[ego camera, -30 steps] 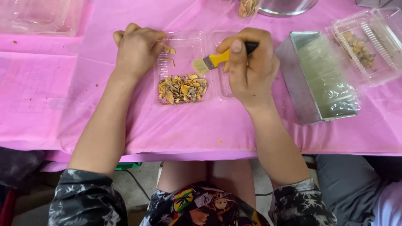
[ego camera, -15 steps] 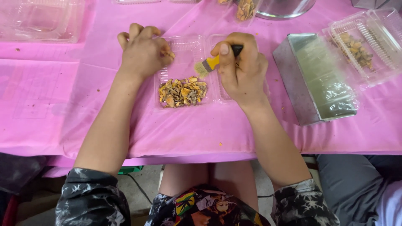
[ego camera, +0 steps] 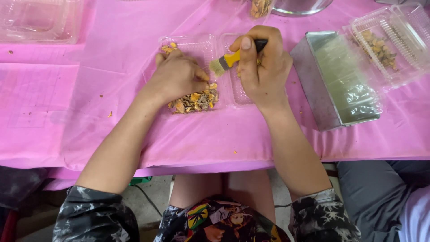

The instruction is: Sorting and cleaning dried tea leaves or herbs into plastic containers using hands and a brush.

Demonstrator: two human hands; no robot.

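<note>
A clear plastic clamshell tray (ego camera: 200,46) lies open on the pink tablecloth. A pile of dried yellow-brown slices (ego camera: 195,101) fills its near end, and a single piece (ego camera: 168,47) lies at its far left corner. My left hand (ego camera: 178,77) rests palm down inside the tray, fingertips touching the top of the pile. My right hand (ego camera: 261,62) grips a small yellow-handled brush (ego camera: 225,62), its pale bristles pointing left, just above the tray beside my left fingers.
A steel rectangular pan (ego camera: 340,76) lined with plastic film sits to the right. Beyond it is another clear tray (ego camera: 389,45) with dried pieces. An empty clear container (ego camera: 38,20) stands far left, a metal bowl (ego camera: 301,6) at the back. Someone's grey-clad leg (ego camera: 380,197) is at lower right.
My left hand has moved right from the tray's left edge into the tray and onto the pile. A piece it held now lies at the far left corner. The brush barely shifted.
</note>
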